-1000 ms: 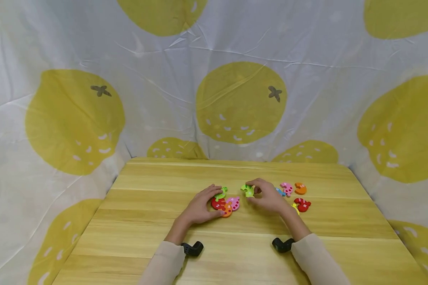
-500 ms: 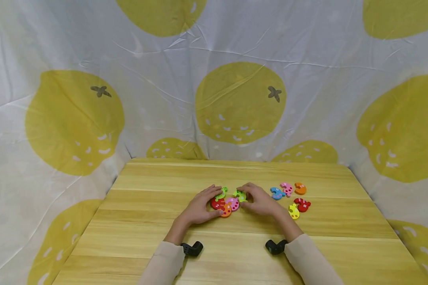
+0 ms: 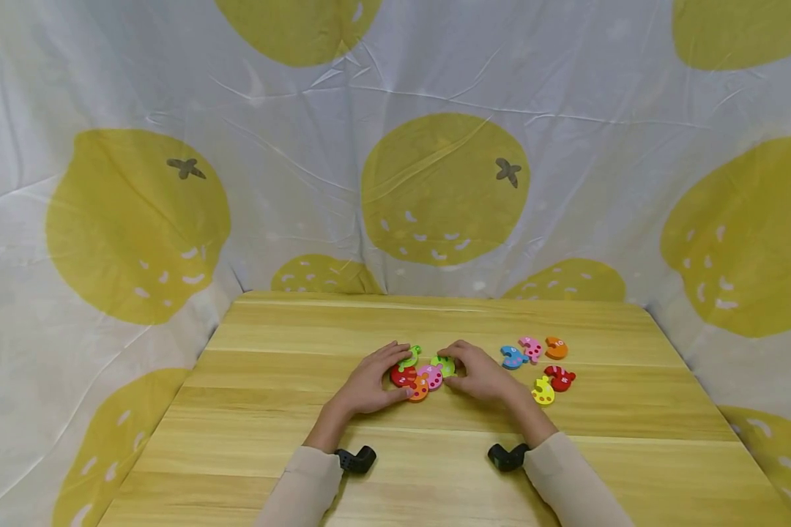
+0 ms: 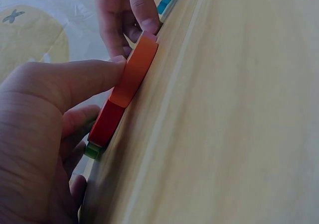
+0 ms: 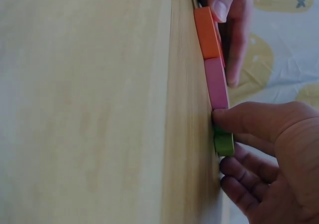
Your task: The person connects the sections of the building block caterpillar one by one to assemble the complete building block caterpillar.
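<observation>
Numbered puzzle pieces lie joined in a curve mid-table in the head view: a green end piece (image 3: 411, 357), a red piece (image 3: 403, 377), an orange piece (image 3: 420, 391) and a pink piece (image 3: 431, 376). My left hand (image 3: 367, 380) spans this row, thumb on the orange piece and fingertips over the green end piece. My right hand (image 3: 480, 373) pinches a spotted green piece (image 3: 444, 365) against the pink one. In the right wrist view its thumb covers where the green piece (image 5: 224, 143) meets the pink piece (image 5: 216, 83); whether they interlock cannot be told.
Right of my right hand lie loose pieces: blue (image 3: 513, 357), pink (image 3: 530, 349), orange (image 3: 556, 348), red (image 3: 559, 378) and yellow (image 3: 543, 391). The wooden table (image 3: 303, 329) ends at a lemon-print curtain (image 3: 316, 183).
My right hand has carried the green piece leftward and down to the pink piece, uncovering the blue and yellow pieces. My left hand has stayed in place.
</observation>
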The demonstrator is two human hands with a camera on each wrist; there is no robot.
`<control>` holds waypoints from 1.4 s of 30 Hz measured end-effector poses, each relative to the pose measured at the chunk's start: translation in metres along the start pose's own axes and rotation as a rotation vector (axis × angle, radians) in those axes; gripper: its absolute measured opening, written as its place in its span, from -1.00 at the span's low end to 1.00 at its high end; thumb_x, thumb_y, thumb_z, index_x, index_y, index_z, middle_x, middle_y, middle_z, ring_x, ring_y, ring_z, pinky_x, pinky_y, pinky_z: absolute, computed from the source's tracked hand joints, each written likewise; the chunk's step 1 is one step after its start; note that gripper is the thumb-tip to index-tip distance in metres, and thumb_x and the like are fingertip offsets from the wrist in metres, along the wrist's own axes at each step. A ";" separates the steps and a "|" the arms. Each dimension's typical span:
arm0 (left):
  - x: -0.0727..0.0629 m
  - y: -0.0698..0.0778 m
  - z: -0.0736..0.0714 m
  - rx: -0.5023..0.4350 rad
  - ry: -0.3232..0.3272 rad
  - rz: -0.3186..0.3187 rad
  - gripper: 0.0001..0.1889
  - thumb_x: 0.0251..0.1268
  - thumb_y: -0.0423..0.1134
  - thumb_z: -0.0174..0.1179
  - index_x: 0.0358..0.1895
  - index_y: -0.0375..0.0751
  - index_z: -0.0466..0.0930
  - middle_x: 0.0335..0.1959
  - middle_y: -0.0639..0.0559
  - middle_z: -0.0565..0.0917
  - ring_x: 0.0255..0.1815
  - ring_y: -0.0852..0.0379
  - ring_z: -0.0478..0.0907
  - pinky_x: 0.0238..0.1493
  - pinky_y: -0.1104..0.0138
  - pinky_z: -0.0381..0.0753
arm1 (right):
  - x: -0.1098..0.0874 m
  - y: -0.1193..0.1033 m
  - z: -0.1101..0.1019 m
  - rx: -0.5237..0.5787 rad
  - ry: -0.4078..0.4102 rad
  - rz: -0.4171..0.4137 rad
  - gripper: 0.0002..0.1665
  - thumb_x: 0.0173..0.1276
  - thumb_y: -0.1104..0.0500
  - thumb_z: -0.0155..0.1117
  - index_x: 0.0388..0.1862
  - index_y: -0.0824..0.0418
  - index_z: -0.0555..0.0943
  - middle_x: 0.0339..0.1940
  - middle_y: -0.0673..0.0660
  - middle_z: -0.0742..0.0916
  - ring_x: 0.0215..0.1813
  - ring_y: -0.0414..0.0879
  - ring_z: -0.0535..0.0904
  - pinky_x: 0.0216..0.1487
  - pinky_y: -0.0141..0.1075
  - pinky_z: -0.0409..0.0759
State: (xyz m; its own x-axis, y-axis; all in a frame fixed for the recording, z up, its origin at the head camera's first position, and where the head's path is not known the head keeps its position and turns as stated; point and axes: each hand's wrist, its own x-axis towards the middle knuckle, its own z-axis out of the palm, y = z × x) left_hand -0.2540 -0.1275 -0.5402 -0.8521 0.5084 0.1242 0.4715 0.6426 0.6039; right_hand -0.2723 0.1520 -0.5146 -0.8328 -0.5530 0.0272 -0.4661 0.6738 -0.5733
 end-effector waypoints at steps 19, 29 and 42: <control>0.000 0.000 0.002 0.045 -0.008 -0.005 -0.20 0.29 0.21 0.27 0.58 0.09 0.33 0.63 0.24 0.26 0.71 0.06 0.04 0.64 -0.13 0.03 | -0.008 0.004 -0.002 0.142 0.055 0.059 -0.29 0.32 0.10 0.50 0.42 0.20 0.52 0.16 0.04 0.62 0.10 -0.06 0.53 0.20 -0.09 0.55; 0.001 0.002 0.001 0.048 0.037 -0.002 -0.18 0.19 0.26 0.34 0.51 0.04 0.43 0.57 0.15 0.35 0.64 0.00 0.16 0.56 -0.13 0.20 | -0.024 0.015 -0.013 0.158 0.172 0.070 -0.43 0.39 0.14 0.43 0.35 0.23 0.58 0.15 0.13 0.68 0.05 -0.04 0.59 0.17 -0.03 0.61; 0.000 0.004 0.001 0.039 0.040 -0.006 -0.19 0.19 0.28 0.34 0.49 0.03 0.45 0.57 0.13 0.35 0.67 -0.02 0.11 0.57 -0.15 0.18 | -0.052 0.038 -0.038 0.133 0.251 0.095 -0.42 0.40 0.13 0.43 0.35 0.27 0.57 0.17 0.24 0.68 0.04 0.06 0.60 0.03 -0.03 0.64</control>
State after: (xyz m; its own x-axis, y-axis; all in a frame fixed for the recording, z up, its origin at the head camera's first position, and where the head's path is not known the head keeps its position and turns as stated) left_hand -0.2516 -0.1245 -0.5389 -0.8631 0.4817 0.1520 0.4739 0.6682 0.5735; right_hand -0.2577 0.2246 -0.5068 -0.9265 -0.3404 0.1603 -0.3527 0.6373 -0.6852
